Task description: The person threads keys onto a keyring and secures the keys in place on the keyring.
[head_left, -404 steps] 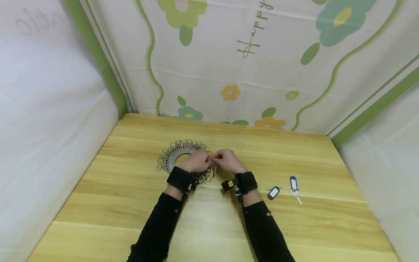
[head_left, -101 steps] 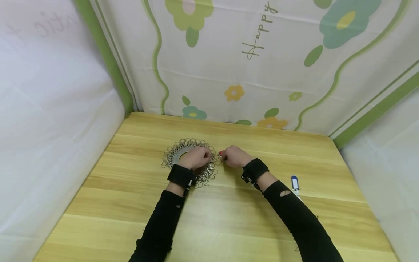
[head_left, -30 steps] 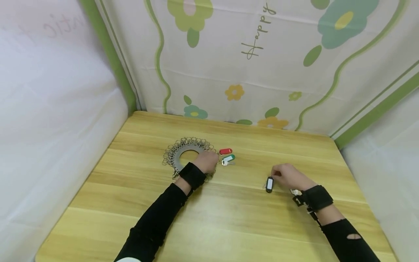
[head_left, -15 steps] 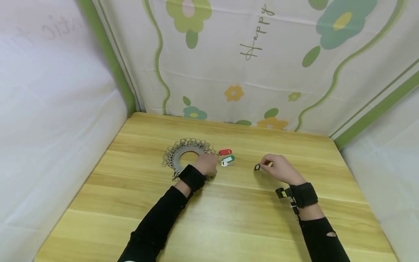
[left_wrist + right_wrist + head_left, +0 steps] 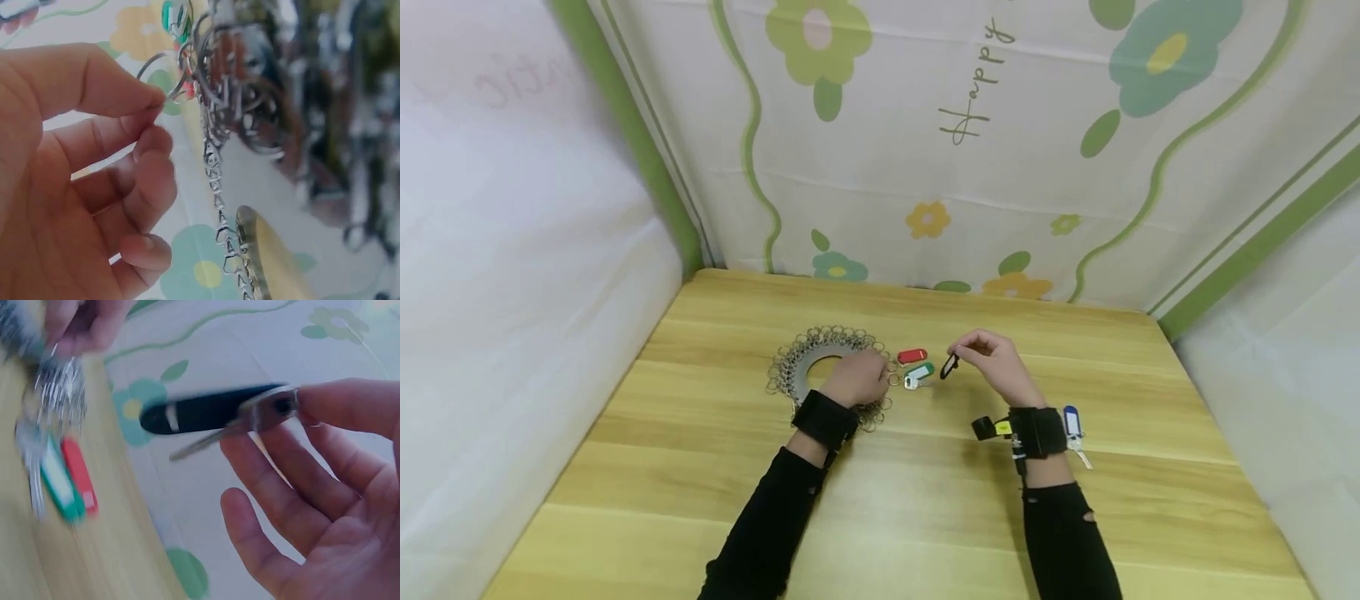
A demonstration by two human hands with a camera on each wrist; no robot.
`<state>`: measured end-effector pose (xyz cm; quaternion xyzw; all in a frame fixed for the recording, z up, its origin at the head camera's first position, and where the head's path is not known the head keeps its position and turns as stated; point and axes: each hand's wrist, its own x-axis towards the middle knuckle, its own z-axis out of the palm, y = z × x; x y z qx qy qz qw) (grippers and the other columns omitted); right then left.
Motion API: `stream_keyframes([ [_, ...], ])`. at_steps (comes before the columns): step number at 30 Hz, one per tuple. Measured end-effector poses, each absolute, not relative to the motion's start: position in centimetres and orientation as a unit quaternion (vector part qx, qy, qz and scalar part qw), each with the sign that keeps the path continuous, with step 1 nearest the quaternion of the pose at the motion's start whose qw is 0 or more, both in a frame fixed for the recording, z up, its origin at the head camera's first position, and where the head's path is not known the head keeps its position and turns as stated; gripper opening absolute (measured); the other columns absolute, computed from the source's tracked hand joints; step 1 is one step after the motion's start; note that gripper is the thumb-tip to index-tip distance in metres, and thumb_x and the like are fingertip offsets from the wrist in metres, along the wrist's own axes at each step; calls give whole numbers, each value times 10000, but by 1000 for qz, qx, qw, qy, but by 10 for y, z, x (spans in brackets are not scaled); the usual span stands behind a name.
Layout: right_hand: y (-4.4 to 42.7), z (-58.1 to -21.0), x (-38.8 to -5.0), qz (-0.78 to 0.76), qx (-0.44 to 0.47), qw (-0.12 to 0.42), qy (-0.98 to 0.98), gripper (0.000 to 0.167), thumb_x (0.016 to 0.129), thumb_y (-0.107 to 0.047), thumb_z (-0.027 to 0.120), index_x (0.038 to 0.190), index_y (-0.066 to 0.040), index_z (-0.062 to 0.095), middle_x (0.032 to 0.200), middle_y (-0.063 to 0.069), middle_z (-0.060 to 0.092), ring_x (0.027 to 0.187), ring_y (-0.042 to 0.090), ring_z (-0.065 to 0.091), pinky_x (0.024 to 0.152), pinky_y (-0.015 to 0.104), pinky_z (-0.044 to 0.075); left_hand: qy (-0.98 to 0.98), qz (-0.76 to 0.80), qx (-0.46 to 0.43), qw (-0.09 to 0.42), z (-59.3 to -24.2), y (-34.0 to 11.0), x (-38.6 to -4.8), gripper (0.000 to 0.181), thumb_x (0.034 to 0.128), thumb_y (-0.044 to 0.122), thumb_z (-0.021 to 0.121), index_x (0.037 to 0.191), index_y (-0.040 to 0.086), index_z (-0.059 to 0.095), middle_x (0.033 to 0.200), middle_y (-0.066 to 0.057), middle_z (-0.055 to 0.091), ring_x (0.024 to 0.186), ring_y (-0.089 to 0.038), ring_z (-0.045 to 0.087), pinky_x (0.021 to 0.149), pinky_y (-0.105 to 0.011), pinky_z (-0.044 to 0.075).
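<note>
On the wooden table lies a flat grey metal ring fringed with several small split rings. My left hand is over its right side, thumb and forefinger pinching a split ring. Just right of that edge lie a red key tag and a green key tag with a silver key. My right hand, raised right of these tags, pinches a black key tag with a key at its ring end. The right hand's other fingers are spread loosely.
A blue key tag with a key lies farther right, beside the right wrist strap. White cloth walls with printed flowers close off the back and sides of the wooden table.
My right hand has picked up the black key tag from the right and carried it left towards the metal ring. The red and green tags, let go earlier, lie beside it.
</note>
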<state>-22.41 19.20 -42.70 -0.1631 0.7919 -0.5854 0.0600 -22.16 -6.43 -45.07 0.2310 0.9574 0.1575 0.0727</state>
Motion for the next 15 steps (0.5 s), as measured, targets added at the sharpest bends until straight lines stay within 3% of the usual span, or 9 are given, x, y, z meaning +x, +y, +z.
stream_keyframes([
  [5,163,-438,-239,-648,-130,79,747,237,956,-174,582,999,58,589,967,180,622,902,234,607,872,391,465,947,198,236,89,-451,-69,-223,338,902,68,479,601,144,345,571,22,216,495,-112,187,521,-259,227],
  [8,150,-447,-243,-651,-98,105,745,230,948,-129,579,1016,91,576,879,121,588,807,222,578,816,436,470,944,208,240,88,-454,-70,-222,305,922,78,483,643,144,377,598,17,275,510,-112,245,534,-257,253],
  [11,141,-455,-244,-634,-82,128,759,254,950,-118,564,1042,118,565,781,61,529,701,239,486,687,412,427,944,209,244,78,-456,-71,-223,263,925,61,490,682,129,415,635,5,318,540,-117,290,548,-255,270],
  [15,135,-458,-244,-597,-82,146,785,265,952,-142,558,1042,105,588,706,39,485,633,247,414,605,369,352,943,207,252,59,-456,-73,-224,230,920,26,486,707,109,465,643,4,356,550,-117,317,548,-245,282],
])
